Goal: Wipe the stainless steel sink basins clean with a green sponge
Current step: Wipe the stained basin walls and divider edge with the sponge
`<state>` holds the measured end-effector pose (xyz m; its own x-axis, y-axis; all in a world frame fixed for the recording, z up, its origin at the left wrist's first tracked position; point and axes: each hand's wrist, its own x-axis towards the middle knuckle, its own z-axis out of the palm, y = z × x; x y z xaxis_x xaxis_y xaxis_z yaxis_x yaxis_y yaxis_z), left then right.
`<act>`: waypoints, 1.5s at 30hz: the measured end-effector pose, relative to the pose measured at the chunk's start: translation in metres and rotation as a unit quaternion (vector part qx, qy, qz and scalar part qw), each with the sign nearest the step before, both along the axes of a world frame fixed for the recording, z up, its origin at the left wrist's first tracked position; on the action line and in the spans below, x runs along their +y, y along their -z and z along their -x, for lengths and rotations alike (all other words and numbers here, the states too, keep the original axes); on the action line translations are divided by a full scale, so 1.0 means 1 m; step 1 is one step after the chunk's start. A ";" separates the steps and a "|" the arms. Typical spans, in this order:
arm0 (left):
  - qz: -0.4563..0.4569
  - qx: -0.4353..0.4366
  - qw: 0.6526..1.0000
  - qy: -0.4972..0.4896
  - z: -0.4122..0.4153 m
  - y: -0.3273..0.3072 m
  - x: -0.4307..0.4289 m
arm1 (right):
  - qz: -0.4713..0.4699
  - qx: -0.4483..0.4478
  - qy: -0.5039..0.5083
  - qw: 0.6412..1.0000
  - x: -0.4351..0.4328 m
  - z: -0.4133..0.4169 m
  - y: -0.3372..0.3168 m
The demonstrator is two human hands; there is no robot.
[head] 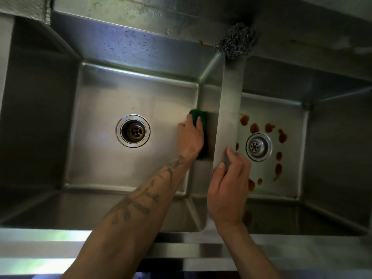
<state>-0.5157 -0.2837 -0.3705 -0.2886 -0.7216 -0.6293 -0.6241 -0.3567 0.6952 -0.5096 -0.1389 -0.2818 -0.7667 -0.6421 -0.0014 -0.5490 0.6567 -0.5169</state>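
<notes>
The green sponge [198, 116] is flat against the right wall of the left basin [120, 174], just above its floor. My left hand [190, 137] holds the sponge there, fingers over its face and thumb on the left side. My right hand [227, 188] grips the divider [231, 97] between the basins, with the thumb on its top and the fingers curled over into the right basin [289, 184]. Several brown stains [254, 127] ring the right basin's drain [258, 147].
A steel wool scourer [235, 43] sits on the back ledge at the far end of the divider. The left basin has a large open drain [132, 130] in the middle of its floor. The sink's front rim [60, 238] runs below my arms.
</notes>
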 end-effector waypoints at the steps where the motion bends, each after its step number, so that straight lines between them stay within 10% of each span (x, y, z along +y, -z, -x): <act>1: -0.034 -0.018 0.999 -0.001 -0.001 0.003 0.000 | 0.001 0.000 0.000 1.000 0.000 0.000 0.000; 9: 0.064 0.070 0.994 -0.054 0.039 -0.016 -0.043 | 0.005 -0.010 -0.001 1.000 0.000 0.000 0.001; 14: -0.041 0.003 0.998 -0.044 0.048 -0.002 -0.065 | 0.008 -0.012 0.001 1.000 0.000 0.000 0.000; 21: 0.115 0.138 0.981 -0.070 0.060 -0.038 -0.071 | 0.007 -0.017 -0.004 1.000 0.001 0.001 0.001; 45: 0.076 0.003 0.997 0.015 0.033 0.045 -0.044 | 0.005 -0.006 0.000 1.000 0.001 0.001 0.002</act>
